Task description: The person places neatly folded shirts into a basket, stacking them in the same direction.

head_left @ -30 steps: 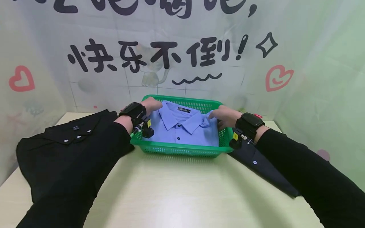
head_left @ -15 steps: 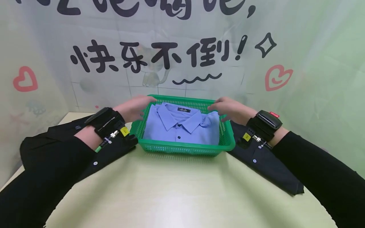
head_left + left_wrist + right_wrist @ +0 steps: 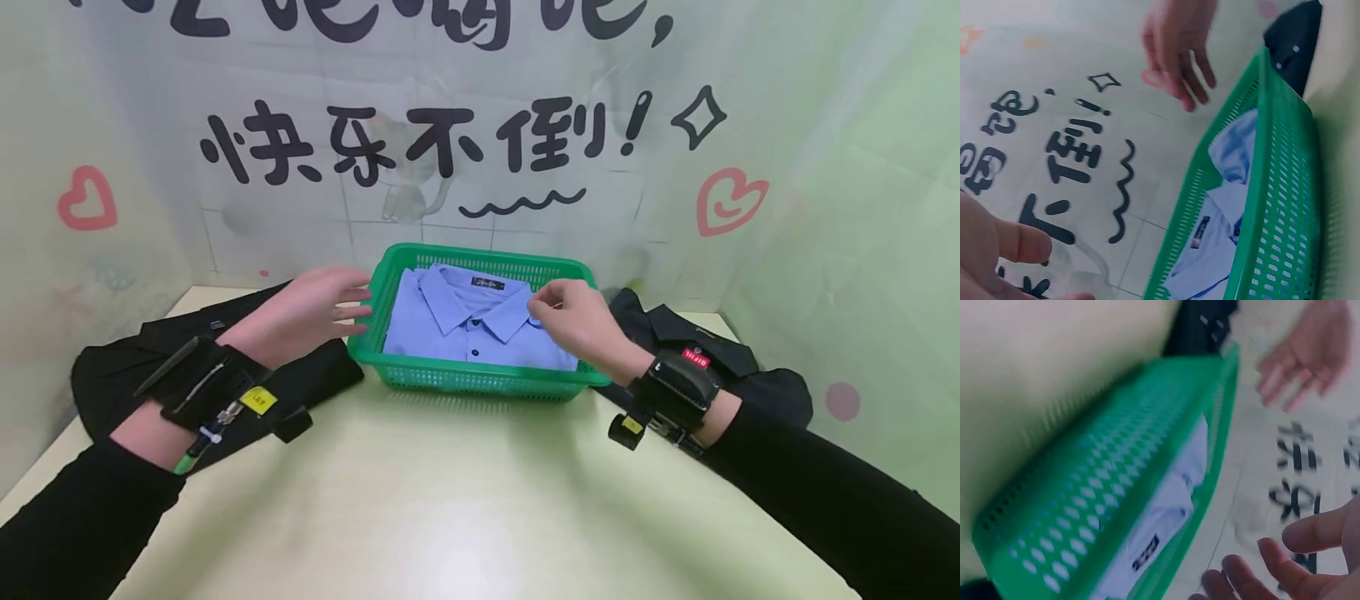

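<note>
A folded light-blue collared shirt (image 3: 476, 333) lies in the green plastic basket (image 3: 457, 365), its dark neck label and front buttons facing up. To the left of the basket hangs my left hand (image 3: 303, 312), fingers spread and pointing at the rim, holding nothing. My right hand (image 3: 581, 321) overlaps the shirt's right side in the head view, its fingers loosely bent. In the right wrist view, that hand's fingers (image 3: 1244, 575) are spread apart with nothing between them, beside the basket. The left wrist view shows the shirt (image 3: 1210, 231) inside the basket wall (image 3: 1279, 206).
A black garment (image 3: 315, 379) with buttons lies left of the basket, partly behind my left arm. Another black garment (image 3: 772, 392) lies to the right, partly covered by my right forearm. A printed cloth backdrop (image 3: 420, 75) stands behind the pale table (image 3: 450, 483).
Both hands have come away from the shirt and basket. The left has moved left and nearer to me; the right has lifted and drawn back. The shirt stays in the basket.
</note>
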{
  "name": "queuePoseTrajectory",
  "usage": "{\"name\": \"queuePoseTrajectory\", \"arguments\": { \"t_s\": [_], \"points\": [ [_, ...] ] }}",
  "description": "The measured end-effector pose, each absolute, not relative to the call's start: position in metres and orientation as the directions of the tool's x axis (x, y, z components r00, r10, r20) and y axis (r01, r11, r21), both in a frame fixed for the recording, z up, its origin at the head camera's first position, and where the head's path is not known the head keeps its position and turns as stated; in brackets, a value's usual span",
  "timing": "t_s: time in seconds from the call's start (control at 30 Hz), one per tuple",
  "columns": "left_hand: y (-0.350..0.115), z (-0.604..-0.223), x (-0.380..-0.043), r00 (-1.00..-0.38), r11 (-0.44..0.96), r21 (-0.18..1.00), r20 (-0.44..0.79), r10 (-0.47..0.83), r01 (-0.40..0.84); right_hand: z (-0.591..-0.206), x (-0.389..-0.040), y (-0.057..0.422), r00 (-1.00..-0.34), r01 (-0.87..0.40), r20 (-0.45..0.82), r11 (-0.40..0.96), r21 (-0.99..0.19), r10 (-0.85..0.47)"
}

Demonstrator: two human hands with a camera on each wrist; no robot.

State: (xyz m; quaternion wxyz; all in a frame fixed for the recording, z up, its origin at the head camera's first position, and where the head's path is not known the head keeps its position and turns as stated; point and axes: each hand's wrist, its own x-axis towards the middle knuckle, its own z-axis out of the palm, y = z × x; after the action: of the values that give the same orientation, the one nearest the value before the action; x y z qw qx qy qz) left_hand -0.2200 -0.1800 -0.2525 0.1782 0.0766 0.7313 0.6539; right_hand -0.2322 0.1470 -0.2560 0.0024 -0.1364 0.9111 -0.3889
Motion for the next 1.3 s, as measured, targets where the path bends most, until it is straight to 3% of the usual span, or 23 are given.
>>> {"name": "queuePoseTrajectory", "arguments": {
  "t_s": [0.27, 0.43, 0.63, 0.87, 1.1, 1.3],
  "points": [
    [-0.218, -0.264, -0.187, -0.948, 0.002, 0.991, -0.125, 0.291, -0.130, -0.280, -0.207, 0.106, -0.870, -0.493, 0.341, 0.592, -0.638, -0.356],
    [-0.243, -0.286, -0.166, -0.962, 0.040, 0.994, -0.104, 0.252, -0.097, -0.299, -0.195, 0.078, -0.769, -0.637, 0.452, 0.477, -0.606, -0.453],
    [-0.270, -0.314, -0.150, -0.986, 0.132, 0.988, -0.095, 0.140, -0.076, -0.332, -0.184, 0.043, -0.742, -0.624, 0.285, 0.470, -0.624, -0.606],
    [-0.303, -0.336, -0.140, -0.982, 0.384, 0.914, -0.062, -0.178, -0.128, -0.353, -0.192, -0.002, -0.755, -0.592, 0.139, 0.575, -0.565, -0.641],
    [-0.341, -0.360, -0.129, -0.880, 0.286, 0.936, -0.049, -0.473, -0.206, -0.366, -0.207, -0.048, -0.778, -0.588, 0.134, 0.638, -0.497, -0.613],
    [-0.366, -0.379, -0.127, -0.813, 0.219, 0.940, -0.094, -0.575, -0.263, -0.369, -0.216, -0.079, -0.787, -0.586, 0.121, 0.672, -0.454, -0.605]
  ]
}}
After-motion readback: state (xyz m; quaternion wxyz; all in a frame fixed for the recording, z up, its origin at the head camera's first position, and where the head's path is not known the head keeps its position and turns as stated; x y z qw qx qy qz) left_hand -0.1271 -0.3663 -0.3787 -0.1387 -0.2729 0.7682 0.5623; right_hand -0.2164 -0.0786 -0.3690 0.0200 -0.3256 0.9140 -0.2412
